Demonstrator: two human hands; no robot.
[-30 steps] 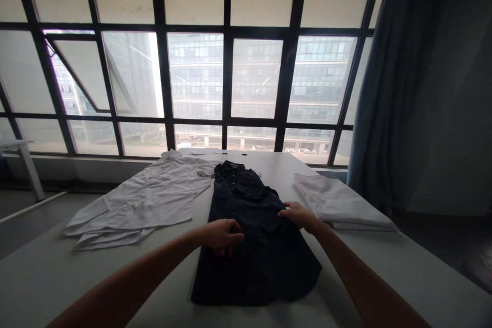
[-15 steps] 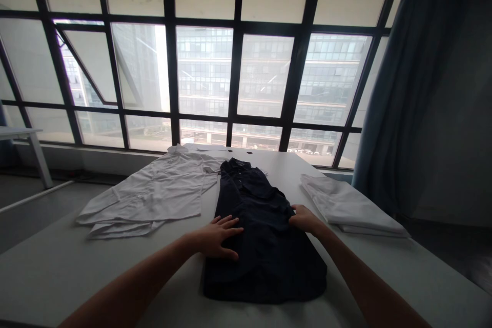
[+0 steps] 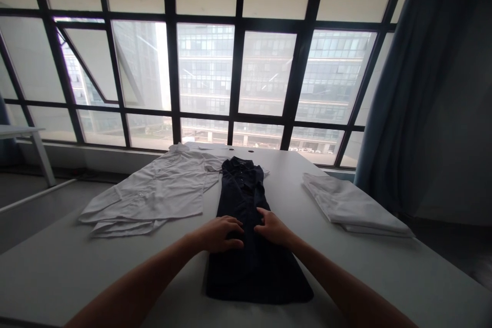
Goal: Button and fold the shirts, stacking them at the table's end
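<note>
Navy shirt (image 3: pixel 242 189) lies lengthwise mid-counter (image 3: pixel 77 277), sides turned in, body narrowed; left hand (image 3: pixel 223 233) and right hand (image 3: pixel 272 228) rest open on it, not gripping. White shirt (image 3: pixel 154 189) spreads toward the left edge; folded white stack (image 3: pixel 346 202) sits near the right edge.

A dark navy button-front shirt (image 3: pixel 255 271) lies face up and lengthwise on a white table (image 3: pixel 115 277), between a spread white shirt (image 3: pixel 154 189) and a folded white garment (image 3: pixel 346 202). Its collar (image 3: pixel 236 163) sits at the far end, the sides are turned in to a narrow column, and the squared hem faces the near edge.
</note>
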